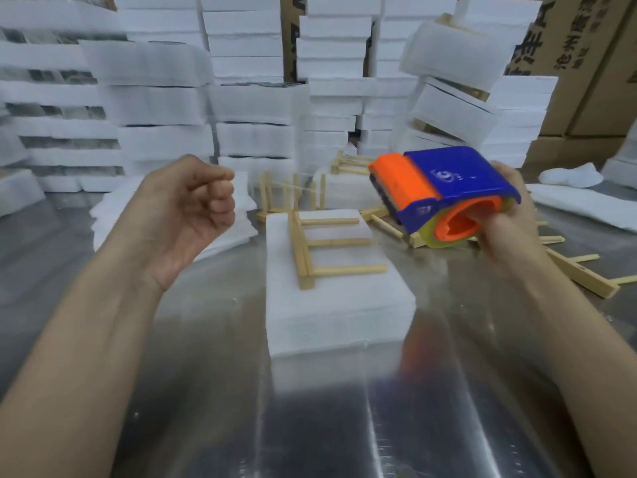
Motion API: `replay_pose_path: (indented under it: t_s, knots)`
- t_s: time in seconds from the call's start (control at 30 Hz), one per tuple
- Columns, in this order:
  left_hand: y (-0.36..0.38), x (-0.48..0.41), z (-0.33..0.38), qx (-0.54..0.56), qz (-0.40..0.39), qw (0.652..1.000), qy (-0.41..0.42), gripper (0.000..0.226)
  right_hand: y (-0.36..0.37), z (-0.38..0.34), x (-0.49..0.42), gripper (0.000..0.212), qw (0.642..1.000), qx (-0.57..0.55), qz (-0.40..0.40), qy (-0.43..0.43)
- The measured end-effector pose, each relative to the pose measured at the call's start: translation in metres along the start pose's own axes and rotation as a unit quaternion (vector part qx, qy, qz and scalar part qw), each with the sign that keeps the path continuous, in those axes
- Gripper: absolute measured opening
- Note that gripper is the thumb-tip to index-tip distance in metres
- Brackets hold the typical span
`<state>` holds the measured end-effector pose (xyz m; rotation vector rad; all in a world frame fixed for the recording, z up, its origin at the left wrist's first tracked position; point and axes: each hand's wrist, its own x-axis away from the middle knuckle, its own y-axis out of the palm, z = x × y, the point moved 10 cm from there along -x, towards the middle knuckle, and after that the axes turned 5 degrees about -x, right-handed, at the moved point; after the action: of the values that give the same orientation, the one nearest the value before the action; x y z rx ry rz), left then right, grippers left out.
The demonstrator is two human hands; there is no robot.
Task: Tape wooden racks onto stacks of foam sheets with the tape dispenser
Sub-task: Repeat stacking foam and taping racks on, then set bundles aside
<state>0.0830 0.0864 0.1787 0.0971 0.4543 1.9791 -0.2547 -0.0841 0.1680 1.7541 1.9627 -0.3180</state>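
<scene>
Now right hand (508, 232) grips tape dispenser (455, 175); left hand (188, 208) pinches clear tape (289, 184) (faint); wooden rack (305, 251) lies on foam stack (339, 307).

Packing warehouse: foam bundles (165, 63) stacked high, cardboard cartons (586, 81) behind, steel worktable (206, 408) in front.

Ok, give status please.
Left hand pinches tape, right hand grips dispenser. Rack lies on foam stack, tape stretched above. Nothing in the way.

a shiny metal counter (206, 426) is seen, with light reflected on it; brown cardboard boxes (593, 81) are stacked behind at the right.
</scene>
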Motion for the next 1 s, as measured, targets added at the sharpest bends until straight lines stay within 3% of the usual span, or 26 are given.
replay_pose_path:
  t_s: [0.13, 0.3, 0.7, 0.9, 1.0]
  knots:
    - [-0.036, -0.011, -0.006, -0.169, 0.098, 0.981, -0.018, 0.023, 0.011, -0.003, 0.004, 0.044, 0.997, 0.074, -0.007, -0.035]
    - [-0.05, -0.013, -0.013, -0.234, 0.119, 0.965, -0.027, 0.024, 0.014, 0.003, 0.0, 0.049, 0.995, 0.089, 0.024, -0.038]
    - [-0.055, -0.016, -0.017, -0.427, 0.123, 0.896, -0.023, 0.026, 0.02, 0.026, -0.003, 0.045, 0.992, 0.122, 0.03, -0.009]
    - [-0.063, -0.022, -0.043, -0.494, 0.105, 0.859, -0.082, 0.031, 0.022, 0.042, 0.0, 0.046, 0.992, 0.122, 0.02, 0.007]
    - [-0.056, -0.022, -0.064, -0.56, 0.063, 0.817, -0.118, 0.036, 0.023, 0.052, 0.003, 0.05, 0.992, 0.12, 0.009, 0.03]
